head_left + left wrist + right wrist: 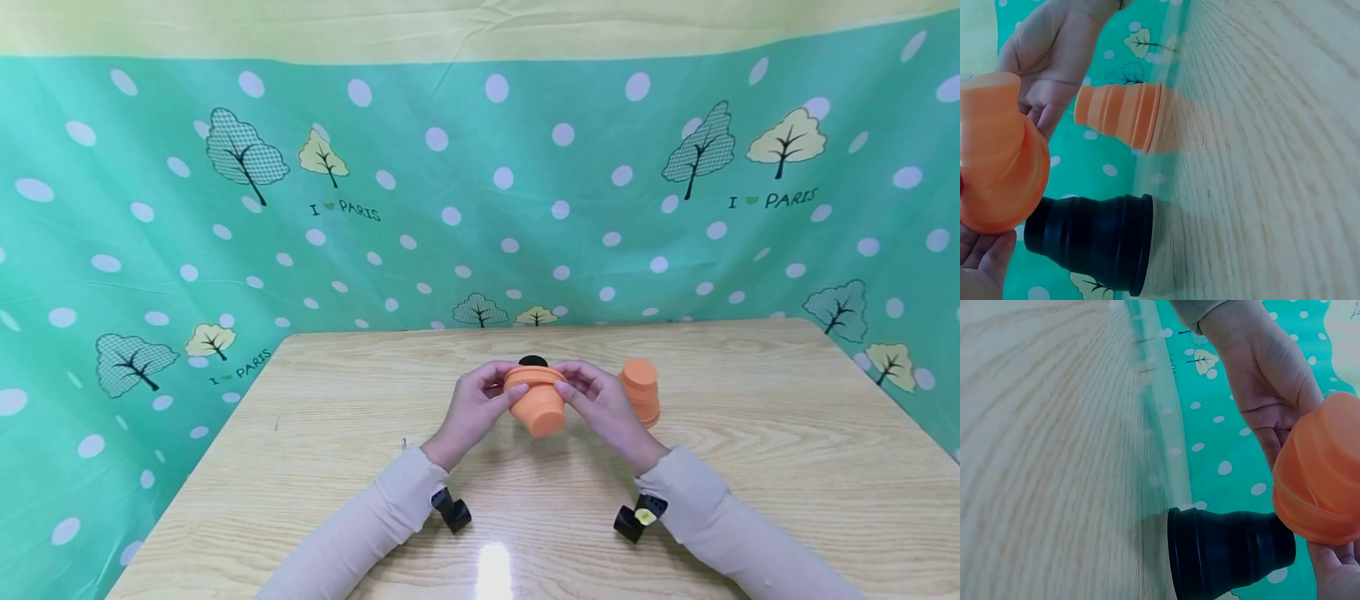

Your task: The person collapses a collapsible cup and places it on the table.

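Observation:
Both my hands hold an orange collapsible cup (pixel 537 407) above the table, its rim away from me and its narrow base toward me. The left hand (pixel 477 403) pinches its left side, thumb on the near wall. On the opposite side, my right hand (pixel 606 408) grips the rim the same way. The cup's ringed wall looks skewed and partly folded in the left wrist view. Just beyond it a black ringed cup (pixel 1091 240) stands upside down on the table; in the head view only its top shows.
A second orange cup (pixel 640 390) stands upside down on the wooden table (pixel 360 392), right of and near the right hand. Behind the table's far edge hangs a green dotted curtain (pixel 420 183).

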A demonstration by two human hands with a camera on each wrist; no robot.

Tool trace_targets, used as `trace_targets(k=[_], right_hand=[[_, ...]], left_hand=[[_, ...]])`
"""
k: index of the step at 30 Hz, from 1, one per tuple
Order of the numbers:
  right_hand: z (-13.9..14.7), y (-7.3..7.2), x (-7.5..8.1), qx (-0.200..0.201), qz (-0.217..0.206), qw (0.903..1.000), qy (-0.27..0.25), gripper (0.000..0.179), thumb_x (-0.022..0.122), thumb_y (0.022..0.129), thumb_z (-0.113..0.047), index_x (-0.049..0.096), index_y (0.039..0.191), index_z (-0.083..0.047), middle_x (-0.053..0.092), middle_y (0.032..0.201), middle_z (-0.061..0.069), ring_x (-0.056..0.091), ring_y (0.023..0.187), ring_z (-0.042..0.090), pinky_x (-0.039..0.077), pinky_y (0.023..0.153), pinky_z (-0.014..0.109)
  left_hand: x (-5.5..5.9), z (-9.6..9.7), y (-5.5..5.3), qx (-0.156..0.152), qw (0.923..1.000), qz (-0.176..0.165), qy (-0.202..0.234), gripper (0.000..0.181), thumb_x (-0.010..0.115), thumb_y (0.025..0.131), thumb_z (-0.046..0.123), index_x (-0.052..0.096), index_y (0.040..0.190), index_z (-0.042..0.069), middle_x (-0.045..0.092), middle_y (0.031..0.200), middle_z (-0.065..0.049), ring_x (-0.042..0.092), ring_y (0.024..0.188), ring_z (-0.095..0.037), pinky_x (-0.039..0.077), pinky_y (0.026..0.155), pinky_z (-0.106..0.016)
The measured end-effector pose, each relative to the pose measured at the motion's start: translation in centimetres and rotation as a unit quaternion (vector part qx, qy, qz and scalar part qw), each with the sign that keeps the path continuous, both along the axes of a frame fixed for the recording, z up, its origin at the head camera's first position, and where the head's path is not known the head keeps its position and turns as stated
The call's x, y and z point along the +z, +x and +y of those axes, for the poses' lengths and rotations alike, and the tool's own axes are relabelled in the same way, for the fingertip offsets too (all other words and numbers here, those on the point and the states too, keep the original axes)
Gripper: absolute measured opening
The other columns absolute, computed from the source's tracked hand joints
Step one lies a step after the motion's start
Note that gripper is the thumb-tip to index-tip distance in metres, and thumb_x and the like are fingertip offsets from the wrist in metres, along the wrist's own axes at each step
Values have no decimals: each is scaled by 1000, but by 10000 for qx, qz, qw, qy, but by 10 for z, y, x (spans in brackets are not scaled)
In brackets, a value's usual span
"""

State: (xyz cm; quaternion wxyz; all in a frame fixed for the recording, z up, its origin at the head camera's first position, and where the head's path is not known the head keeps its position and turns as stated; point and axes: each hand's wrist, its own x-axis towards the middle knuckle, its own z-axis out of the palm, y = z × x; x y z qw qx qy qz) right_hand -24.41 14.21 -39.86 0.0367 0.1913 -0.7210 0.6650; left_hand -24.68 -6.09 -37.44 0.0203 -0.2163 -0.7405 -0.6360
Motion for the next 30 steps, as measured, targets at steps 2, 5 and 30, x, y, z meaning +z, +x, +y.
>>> trace_targets(k=[2,5,30], right_hand=[[1,0,1,44,-84,10000,19,31,59,94,-11,55,118,8,60,109,15,60,92,10,51,78,20],[1,1,2,95,-235,9996,89,31,61,93,-14,56,117,6,60,111,14,59,95,11,51,80,20],[-1,1,-1,404,-291,9957,784,32,62,92,-19,60,117,1,63,112,16,63,91,14,53,78,25]], left_hand=[[0,0,0,5,10000,-6,-44,28,67,87,6,63,112,-7,66,104,-21,61,88,-11,52,78,-20],[1,-1,-1,8,9999,-4,-158,32,67,87,6,63,115,-7,66,107,-22,63,92,-17,52,80,-21],[9,1,5,-167,9956,-59,-915,37,70,85,9,63,120,-3,65,117,-15,62,104,-29,52,79,-23]])
